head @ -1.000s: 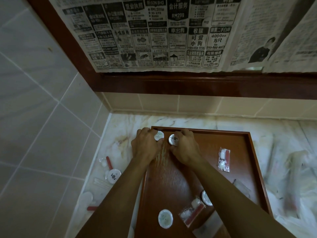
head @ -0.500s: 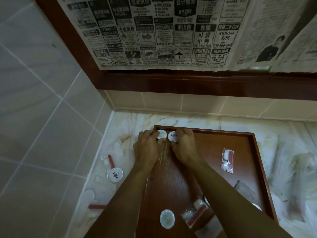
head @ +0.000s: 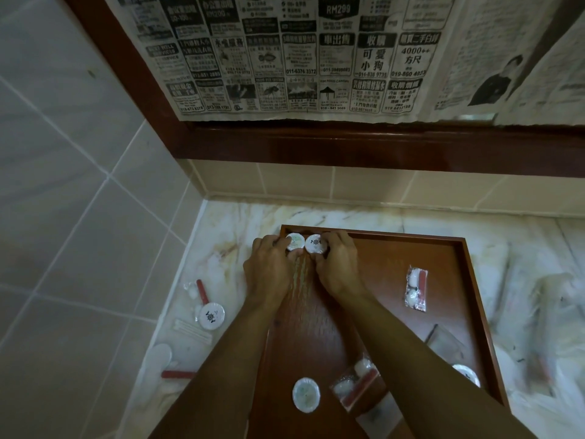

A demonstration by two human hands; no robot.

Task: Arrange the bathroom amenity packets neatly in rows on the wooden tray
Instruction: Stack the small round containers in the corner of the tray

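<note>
A dark wooden tray [head: 468,280] lies on the marble counter. In its far left corner two round white packets sit side by side and touching. My left hand [head: 269,274] has its fingers around the left round packet [head: 294,242]. My right hand [head: 337,267] holds the right round packet [head: 316,243]. Loose on the tray are a clear packet with red strip [head: 416,289] at the right, another round packet [head: 305,395] near the front, a second clear packet [head: 356,384] beside it, and a round packet [head: 467,375] partly hidden by my right forearm.
Left of the tray on the counter [head: 221,236] lie a round printed packet [head: 211,316], a small clear packet with red stick [head: 198,289], a long thin packet [head: 193,331] and a red stick [head: 177,374]. Crumpled plastic wrap [head: 544,312] covers the counter at right. Newspaper hangs on the wall behind.
Both hands have pushed the two round packets farther into the tray's far left corner, and the packets now sit close together.
</note>
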